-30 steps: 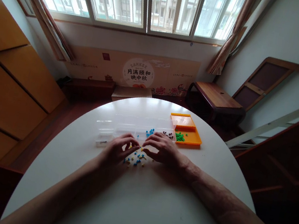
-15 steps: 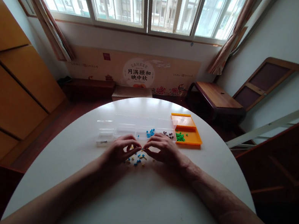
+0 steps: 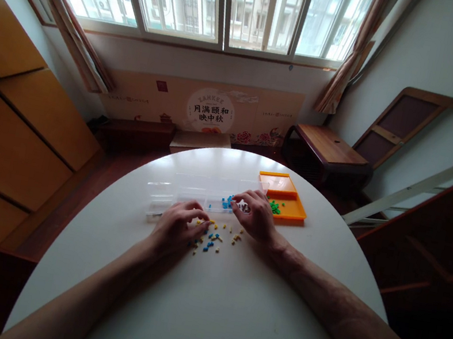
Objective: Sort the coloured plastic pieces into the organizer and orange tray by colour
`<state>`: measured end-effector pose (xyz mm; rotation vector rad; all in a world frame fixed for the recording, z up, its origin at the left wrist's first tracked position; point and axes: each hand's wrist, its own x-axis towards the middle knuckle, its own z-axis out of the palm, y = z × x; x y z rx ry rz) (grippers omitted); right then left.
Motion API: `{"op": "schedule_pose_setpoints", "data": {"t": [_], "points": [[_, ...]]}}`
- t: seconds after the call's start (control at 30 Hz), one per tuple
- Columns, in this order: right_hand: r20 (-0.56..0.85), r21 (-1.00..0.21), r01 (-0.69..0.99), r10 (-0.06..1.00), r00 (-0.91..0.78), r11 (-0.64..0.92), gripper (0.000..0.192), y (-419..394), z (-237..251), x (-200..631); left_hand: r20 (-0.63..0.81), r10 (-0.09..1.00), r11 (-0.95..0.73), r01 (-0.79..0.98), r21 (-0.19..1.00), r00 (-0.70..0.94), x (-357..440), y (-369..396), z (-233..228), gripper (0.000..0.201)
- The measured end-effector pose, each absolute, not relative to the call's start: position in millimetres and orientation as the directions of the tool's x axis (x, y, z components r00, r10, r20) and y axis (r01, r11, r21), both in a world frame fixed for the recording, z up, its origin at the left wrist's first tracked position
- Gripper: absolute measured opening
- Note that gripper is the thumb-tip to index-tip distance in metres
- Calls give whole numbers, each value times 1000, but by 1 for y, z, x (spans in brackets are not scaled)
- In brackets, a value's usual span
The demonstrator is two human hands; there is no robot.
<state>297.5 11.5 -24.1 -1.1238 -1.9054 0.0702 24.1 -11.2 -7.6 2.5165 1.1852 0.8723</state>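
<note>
My left hand (image 3: 177, 224) is over the white table, its thumb and fingertips close together in a pinch. Whatever is between them is too small to make out; a small yellow piece (image 3: 212, 221) shows right at the fingertips. My right hand (image 3: 257, 214) is above the right part of a clear plastic compartment box (image 3: 186, 198), fingers curved and thumb apart. Its fingertips come close to small blue pieces (image 3: 227, 202) in one compartment. Brown pieces (image 3: 245, 208) show between thumb and fingers. Loose blue and yellow pieces (image 3: 210, 242) lie scattered between the hands.
An orange tray (image 3: 296, 206) with small green pieces (image 3: 274, 208) stands at the right end of the clear box, partly behind my right hand. The round white table (image 3: 200, 317) ends in a curved edge. Beyond it are a wooden stool (image 3: 331, 146) and a window wall.
My right hand has parted from my left and moved up and right, over the clear box. My left hand has shifted slightly left. More yellow pieces on the table are uncovered.
</note>
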Motion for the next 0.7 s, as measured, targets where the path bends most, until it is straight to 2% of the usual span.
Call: {"op": "schedule_pose_setpoints", "data": {"t": [0.4, 0.7], "points": [[656, -431, 643, 709, -258, 633, 7, 8, -21, 296, 419, 739, -671, 635, 384, 527, 27, -11, -8, 20], [682, -392, 618, 666, -301, 681, 11, 7, -23, 294, 459, 684, -718, 632, 291, 566, 26, -8, -13, 13]]}}
